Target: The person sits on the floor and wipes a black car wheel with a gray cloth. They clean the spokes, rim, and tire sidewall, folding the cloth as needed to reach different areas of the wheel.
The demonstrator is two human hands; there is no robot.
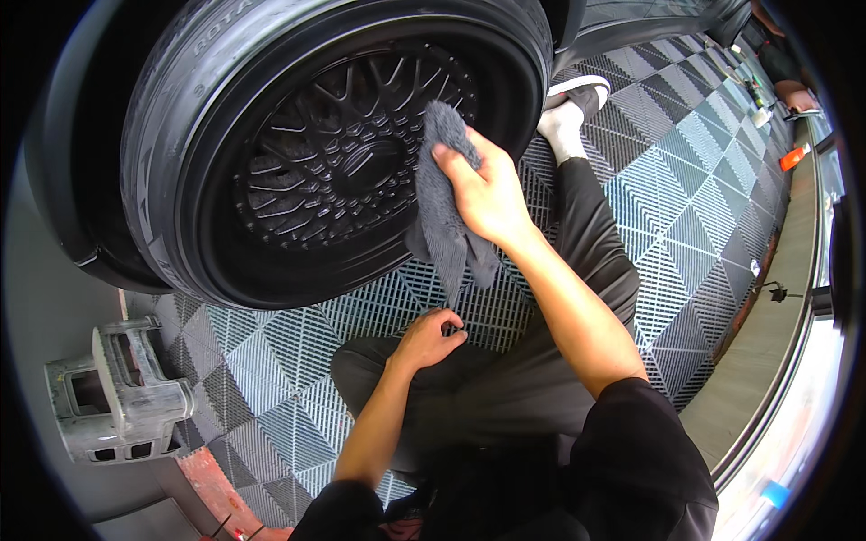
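My right hand [488,189] grips a grey microfiber cloth [443,203], which hangs down in folds in front of the right part of a black multi-spoke car wheel [298,196]. Whether the cloth touches the wheel, I cannot tell. The wheel carries a black tyre [162,155] with raised lettering on its sidewall. Low in front of the wheel, my left hand [427,339] rests near my knee, its fingers curled loosely, with nothing seen in it.
Interlocking grated floor tiles [284,379] lie under my legs. A worn grey plastic part [125,392] stands at the left wall. Far right are an orange object [794,157], a white-capped bottle [760,118] and another person's hand [798,98]. My outstretched foot [578,98] lies beside the tyre.
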